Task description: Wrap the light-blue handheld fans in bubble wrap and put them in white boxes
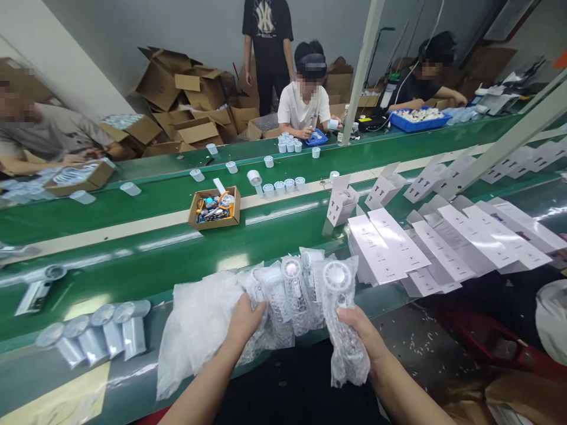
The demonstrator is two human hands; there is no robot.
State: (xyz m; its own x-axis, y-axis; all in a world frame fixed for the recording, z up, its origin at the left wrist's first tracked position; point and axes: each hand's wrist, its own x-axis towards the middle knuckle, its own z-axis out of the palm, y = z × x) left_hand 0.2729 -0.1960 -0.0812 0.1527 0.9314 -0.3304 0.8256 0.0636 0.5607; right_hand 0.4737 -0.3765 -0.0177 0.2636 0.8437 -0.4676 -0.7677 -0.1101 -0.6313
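Note:
My right hand grips a handheld fan in a bubble-wrap bag, its round head up and its handle hanging down. My left hand is closed at the edge of a bubble-wrap bag, beside a pile of flat, clear bubble-wrap bags; its fingertips are partly hidden. Between my hands stands a row of bagged fans, leaning side by side on the table edge. Several unwrapped pale fans lie at the left.
Open white boxes line the right side. Beyond the green conveyor, co-workers sit among cardboard boxes. A small carton of tools and parts and fan heads stand along the belt. A slanted metal post crosses at right.

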